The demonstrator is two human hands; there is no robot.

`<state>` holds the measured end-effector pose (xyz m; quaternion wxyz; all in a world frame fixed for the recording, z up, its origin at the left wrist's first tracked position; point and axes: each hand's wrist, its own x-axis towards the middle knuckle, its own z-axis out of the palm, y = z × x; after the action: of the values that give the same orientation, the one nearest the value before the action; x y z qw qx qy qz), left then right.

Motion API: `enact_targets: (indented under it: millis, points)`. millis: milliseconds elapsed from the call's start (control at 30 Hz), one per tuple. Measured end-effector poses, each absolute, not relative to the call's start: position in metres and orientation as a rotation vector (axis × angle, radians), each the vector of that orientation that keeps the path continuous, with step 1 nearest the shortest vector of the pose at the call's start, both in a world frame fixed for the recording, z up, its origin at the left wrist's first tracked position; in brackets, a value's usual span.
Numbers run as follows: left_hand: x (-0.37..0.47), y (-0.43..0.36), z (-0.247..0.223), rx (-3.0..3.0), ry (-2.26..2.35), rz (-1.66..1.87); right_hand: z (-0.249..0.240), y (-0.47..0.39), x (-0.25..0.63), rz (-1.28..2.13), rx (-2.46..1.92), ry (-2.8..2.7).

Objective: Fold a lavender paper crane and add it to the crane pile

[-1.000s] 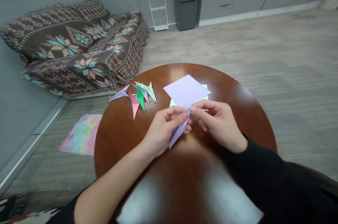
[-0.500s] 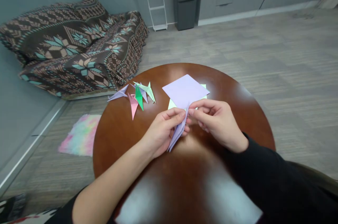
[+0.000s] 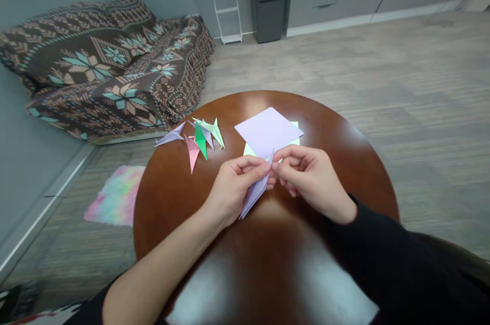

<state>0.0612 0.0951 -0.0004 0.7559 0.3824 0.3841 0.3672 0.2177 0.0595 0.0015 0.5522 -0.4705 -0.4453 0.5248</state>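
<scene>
A narrow, folded piece of purple origami paper is held above the near side of the stacked sheets, its two points hanging toward me. My left hand is closed around it, thumb on top and fingers behind. My right hand pinches at its upper right edge near the tip, with thumb and forefinger together. Just beyond the hands lies a flat purple paper square, with a pale green sheet showing from under it.
On the left of the round brown table lie several folded paper cranes, among them a pink one and a green one. A sofa with a patterned cover stands beyond, and a fluffy pastel mat lies on the floor.
Both hands keep hold of the folded purple paper, which has turned slightly so more of its flat face shows. The right fingertips have shifted a little left along its edge.
</scene>
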Motion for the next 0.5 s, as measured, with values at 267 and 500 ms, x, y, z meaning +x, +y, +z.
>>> enact_targets:
  millis: [267,500]
  points:
    - [0.0603,0.0952,-0.0011,0.997,0.846,0.892,0.0023,0.0586,0.2185,1.280,-1.086,-1.071]
    - [0.0586,0.0911,0.0030,1.293,0.888,0.950,0.0014,0.0588,0.2221,1.251,-1.050,-1.124]
